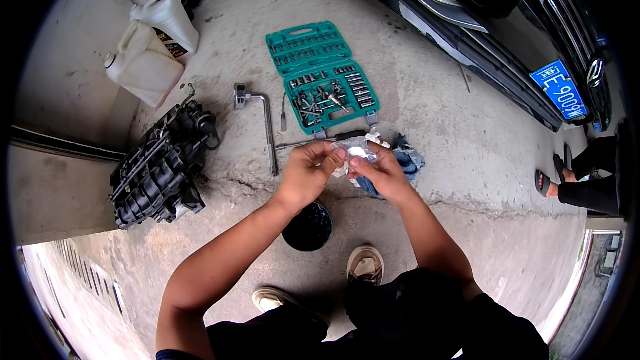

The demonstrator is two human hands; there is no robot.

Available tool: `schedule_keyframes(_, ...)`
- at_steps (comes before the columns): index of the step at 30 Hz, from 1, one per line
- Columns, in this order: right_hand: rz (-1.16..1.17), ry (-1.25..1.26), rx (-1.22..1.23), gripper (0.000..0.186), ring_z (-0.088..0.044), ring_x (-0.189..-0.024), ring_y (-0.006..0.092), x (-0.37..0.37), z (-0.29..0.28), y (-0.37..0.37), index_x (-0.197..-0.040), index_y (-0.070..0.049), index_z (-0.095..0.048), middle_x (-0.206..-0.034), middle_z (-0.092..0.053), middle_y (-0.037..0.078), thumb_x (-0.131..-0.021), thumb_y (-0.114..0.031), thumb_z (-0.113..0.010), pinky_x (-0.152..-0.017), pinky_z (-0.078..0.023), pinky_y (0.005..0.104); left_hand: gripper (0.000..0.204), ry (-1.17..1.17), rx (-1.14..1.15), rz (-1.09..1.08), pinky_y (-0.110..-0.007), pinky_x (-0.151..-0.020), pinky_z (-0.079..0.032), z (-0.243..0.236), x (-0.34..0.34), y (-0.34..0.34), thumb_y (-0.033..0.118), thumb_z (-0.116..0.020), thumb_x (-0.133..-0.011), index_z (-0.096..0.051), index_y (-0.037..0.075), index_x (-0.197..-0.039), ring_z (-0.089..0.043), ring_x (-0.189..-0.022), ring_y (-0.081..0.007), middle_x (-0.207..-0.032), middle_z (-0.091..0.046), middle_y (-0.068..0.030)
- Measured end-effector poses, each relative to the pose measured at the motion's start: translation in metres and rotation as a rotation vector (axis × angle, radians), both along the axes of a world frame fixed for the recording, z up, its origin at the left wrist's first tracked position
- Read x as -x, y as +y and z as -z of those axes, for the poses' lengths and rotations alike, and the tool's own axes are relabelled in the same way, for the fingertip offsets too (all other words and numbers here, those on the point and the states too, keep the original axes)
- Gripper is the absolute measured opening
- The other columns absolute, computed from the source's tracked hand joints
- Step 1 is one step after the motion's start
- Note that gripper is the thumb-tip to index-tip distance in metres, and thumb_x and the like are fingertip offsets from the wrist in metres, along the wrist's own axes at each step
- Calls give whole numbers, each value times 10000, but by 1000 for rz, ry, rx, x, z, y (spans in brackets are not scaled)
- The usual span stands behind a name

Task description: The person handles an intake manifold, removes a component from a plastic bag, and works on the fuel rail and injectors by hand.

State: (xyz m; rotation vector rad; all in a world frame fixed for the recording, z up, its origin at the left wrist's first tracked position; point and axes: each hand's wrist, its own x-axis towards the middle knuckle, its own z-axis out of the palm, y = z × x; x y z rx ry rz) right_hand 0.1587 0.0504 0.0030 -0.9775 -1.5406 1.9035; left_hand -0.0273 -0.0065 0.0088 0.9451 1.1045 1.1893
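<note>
Over concrete floor (433, 127), plastic bag (357, 149) between fingers (337, 155).

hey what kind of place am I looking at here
Probably an outdoor car-repair spot on a concrete driveway: an open socket set lies on the ground, a removed black engine part sits beside it, and a dark car is parked close by.

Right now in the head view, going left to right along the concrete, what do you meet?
White jugs → black engine part → L-shaped wrench → open green socket set → blue rag → another person's sandalled foot.
</note>
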Motion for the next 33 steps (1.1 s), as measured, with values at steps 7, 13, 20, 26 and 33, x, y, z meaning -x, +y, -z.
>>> schedule_keyframes(7,226,373,279,282,-610,-895,104,25,-1,-10,-1142,-35,-529,-1005,-637,38,-904,-136,-642,-774,-488,254,164,102,88,92,-272,-789,-519,-11,30,-12,151,-579,-954,-625,15,-1034,-619,-870,-105,-937,-656,-33)
schedule_keyframes(13,328,204,-25,216,-576,-797,73,44,-13,-26,-1075,-15,-528,-932,-613,37,-904,-89,-637,-691,-477,219,225,-114,221,143,-301,-787,-543,-17,46,-39,178,-611,-937,-619,12,-1089,-641,-927,-152,-976,-656,-56)
schedule_keyframes(20,319,89,-288,293,-584,-746,84,63,-21,-39,-1109,16,-507,-927,-606,57,-875,-61,-667,-631,-502,226,245,-100,267,64,-313,-741,-584,-24,58,-52,178,-595,-944,-617,-20,-1086,-646,-905,-170,-987,-645,-74)
schedule_keyframes(26,455,-308,-761,447,-581,-915,208,60,-2,-44,-1172,2,-477,-1021,-555,110,-803,-69,-720,-751,-489,314,225,-208,307,10,-352,-727,-598,-14,59,-54,149,-583,-945,-625,-35,-1066,-646,-879,-185,-961,-644,-91)
schedule_keyframes(33,59,-193,-677,215,-647,-820,216,60,-13,-57,-932,-20,-620,-892,-635,93,-782,-106,-748,-723,-501,302,230,-190,351,-60,-328,-677,-598,-1,47,-50,226,-664,-899,-643,5,-957,-657,-790,-168,-897,-660,-76)
